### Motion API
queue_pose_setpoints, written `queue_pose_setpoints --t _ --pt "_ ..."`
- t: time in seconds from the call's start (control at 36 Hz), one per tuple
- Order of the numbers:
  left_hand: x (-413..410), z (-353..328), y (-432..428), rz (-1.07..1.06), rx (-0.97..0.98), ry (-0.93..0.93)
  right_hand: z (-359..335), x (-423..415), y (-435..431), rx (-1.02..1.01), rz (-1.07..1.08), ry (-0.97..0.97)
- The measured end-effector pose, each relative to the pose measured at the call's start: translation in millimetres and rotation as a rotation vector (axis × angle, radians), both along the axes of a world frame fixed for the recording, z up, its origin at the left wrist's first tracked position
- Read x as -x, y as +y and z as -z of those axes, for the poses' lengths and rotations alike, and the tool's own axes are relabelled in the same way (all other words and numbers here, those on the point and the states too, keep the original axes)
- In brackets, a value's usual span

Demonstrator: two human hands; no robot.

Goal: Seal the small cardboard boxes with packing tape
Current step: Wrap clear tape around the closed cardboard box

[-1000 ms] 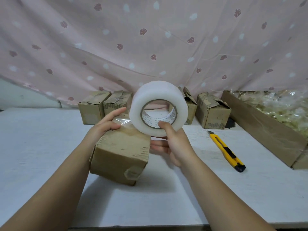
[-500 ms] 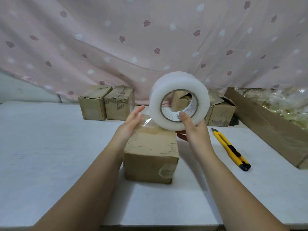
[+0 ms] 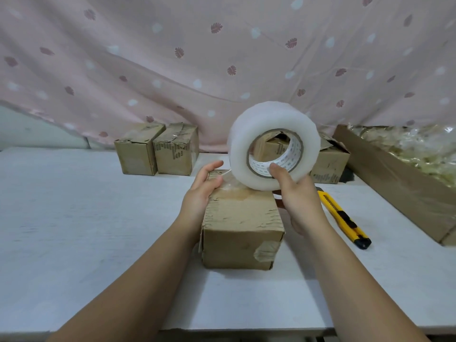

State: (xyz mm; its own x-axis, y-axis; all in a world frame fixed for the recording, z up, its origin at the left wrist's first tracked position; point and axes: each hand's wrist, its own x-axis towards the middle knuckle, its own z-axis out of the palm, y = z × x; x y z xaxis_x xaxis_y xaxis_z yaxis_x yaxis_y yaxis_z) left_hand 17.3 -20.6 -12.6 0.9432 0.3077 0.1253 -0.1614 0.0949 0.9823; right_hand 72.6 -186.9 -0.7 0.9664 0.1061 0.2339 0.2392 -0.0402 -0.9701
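the near box (image 3: 243,233) is matt brown cardboard, creased and rough at the edges, with glossy clear tape (image 3: 228,185) on its top. the tape roll (image 3: 274,144) is milky smooth plastic round a printed paper core; the table (image 3: 74,218) is dull white. behind hangs soft pink cloth (image 3: 172,58), and the knife (image 3: 343,215) is shiny yellow plastic.

2 bare forearms reach forward side by side. The left hand (image 3: 201,191) rests on the box's (image 3: 243,218) far left top corner, fingers nearly straight. The right hand (image 3: 299,198) grips the tape roll (image 3: 269,119) from below, thumb hooked inside its core.
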Motion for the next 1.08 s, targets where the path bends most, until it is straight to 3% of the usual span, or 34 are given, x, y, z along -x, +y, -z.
queue_pose_setpoints --t 0.08,0.28,0.61,0.89,1.08 --pt "3.8 -5.4 -2.8 -0.011 -0.001 -0.004 -3.9 -0.1 -6.0 0.025 -0.020 0.016" --pt "9.4 -12.8 -6.6 -0.030 0.009 0.010 -7.0 -3.4 -22.5 -0.140 -0.076 0.186" --pt "14.1 -17.4 -8.3 -0.075 -0.051 0.053 9.6 -14.0 -64.2 -0.168 0.121 0.339" --pt "16.8 -20.0 -10.7 -0.080 -0.086 0.057 20.1 -11.7 -79.3 0.098 0.336 0.192" --pt "19.0 -19.5 -11.4 -0.055 0.005 0.073 25.1 -5.3 -67.4 0.196 0.308 0.078"
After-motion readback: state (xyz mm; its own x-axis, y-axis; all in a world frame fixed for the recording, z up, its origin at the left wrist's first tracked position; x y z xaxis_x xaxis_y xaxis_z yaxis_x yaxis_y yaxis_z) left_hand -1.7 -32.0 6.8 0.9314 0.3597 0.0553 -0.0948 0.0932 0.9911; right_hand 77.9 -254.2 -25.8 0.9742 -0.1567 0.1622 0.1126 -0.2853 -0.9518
